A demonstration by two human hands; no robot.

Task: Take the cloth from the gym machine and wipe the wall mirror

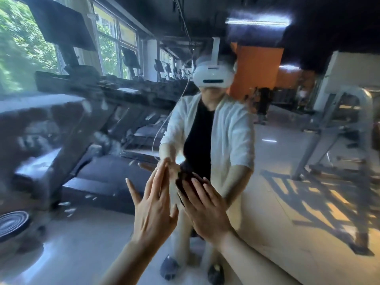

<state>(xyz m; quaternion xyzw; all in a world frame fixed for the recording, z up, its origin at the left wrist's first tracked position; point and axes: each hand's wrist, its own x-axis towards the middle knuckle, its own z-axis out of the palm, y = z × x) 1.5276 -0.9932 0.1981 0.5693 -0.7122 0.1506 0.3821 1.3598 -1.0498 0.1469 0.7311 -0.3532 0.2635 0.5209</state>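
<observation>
The wall mirror (287,140) fills nearly the whole view, and I see my own reflection in it, wearing a headset and a white jacket. My right hand (207,210) presses a dark cloth (185,182) flat against the glass with straight, spread fingers; only the cloth's upper part shows past the fingertips. Just left of it, my left hand (152,206) rests on the glass with its fingers straight and its fingertips meeting those of its reflection. It holds nothing.
White smears and streaks (102,138) mark the mirror's left half. The glass reflects a row of treadmills (107,173) under windows on the left and a grey gym machine (337,128) on the right. A round weight plate (12,223) lies low at the left.
</observation>
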